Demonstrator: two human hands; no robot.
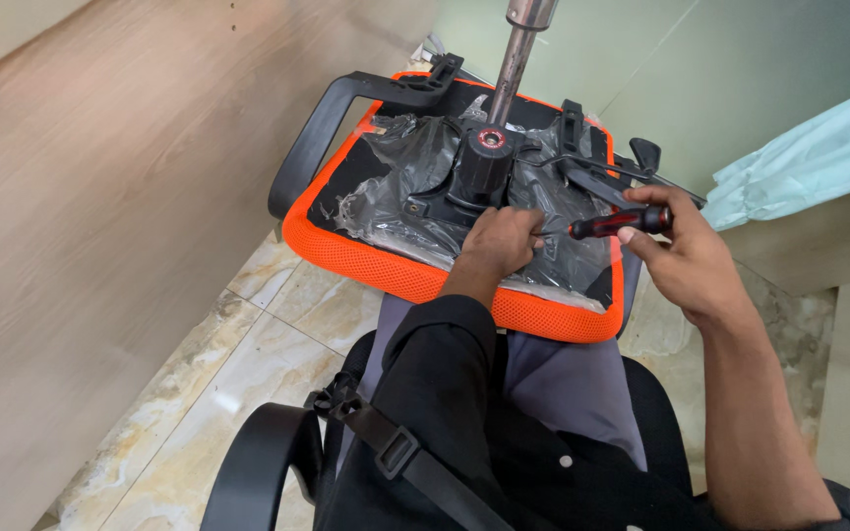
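Basically an upturned office chair seat, underside facing up, resting across the person's lap. Rim is orange mesh fabric, rounded-square shape; centre is covered with crinkled glossy clear plastic wrap over black. Black moulded mechanism plate sits mid-seat, with a polished steel gas cylinder rising from it, tilted toward the far side, red ring at its base. Curved matte black plastic armrest on the left edge of the seat; black metal levers at the far right.

Left hand lies knuckles-up on the plastic wrap just near of the mechanism plate, fingers curled down; whether they pinch anything underneath, cannot tell. Sleeve is black cloth.

Right hand is closed around a screwdriver, handle red and black, ribbed grip, lying roughly level, with the thin shaft pointing left toward the left hand. Tip is hidden at the left hand's fingers.

Floor is glossy beige marble-look tile. Wood-grain panel on the left, pale green wall far. Another black rounded armrest in the near left corner, with a black strap and buckle beside it.
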